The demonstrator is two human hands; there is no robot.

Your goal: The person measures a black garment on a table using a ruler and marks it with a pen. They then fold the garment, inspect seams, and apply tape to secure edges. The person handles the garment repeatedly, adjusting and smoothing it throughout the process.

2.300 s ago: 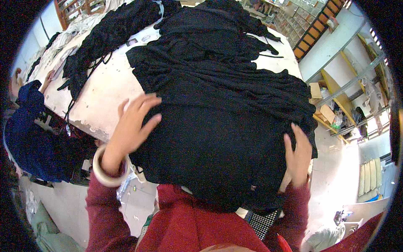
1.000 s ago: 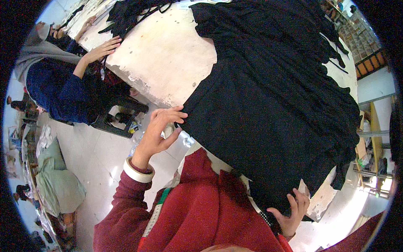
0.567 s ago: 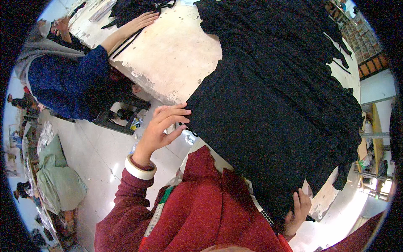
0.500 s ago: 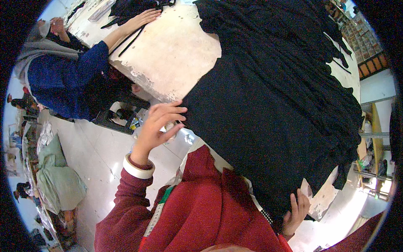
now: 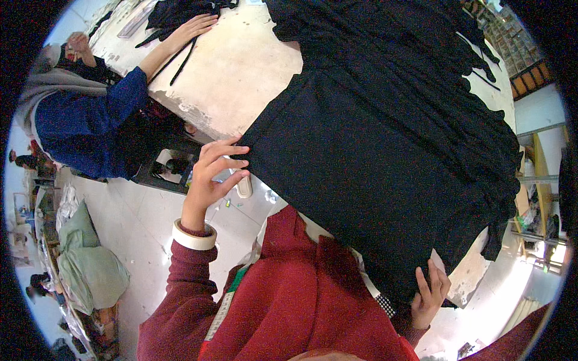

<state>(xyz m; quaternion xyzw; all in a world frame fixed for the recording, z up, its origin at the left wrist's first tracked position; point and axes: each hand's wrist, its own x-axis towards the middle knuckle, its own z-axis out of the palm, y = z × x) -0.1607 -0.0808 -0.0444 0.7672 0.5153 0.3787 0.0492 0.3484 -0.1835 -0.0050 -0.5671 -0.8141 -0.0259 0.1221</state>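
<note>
A large spread of gathered black fabric covers the right and near parts of the pale, worn tabletop. At its left corner, my left hand has spread, bent fingers touching the edge; a small pale object shows just beneath. A cream tape-like ring circles that wrist. My right hand rests at the fabric's near right edge, fingers apart and slightly curled, thumb partly hidden. A tape measure lies over my maroon top.
A co-worker in dark blue reaches a hand to another black bundle at the far left. Below are a dark stool and green sacks on the floor. Shelving stands at the right; other people are farther back.
The view has swung leftward. My left hand moved to the fabric's corner, recently slightly left; my right hand shifted up a little. The co-worker's hand reached farther across the table.
</note>
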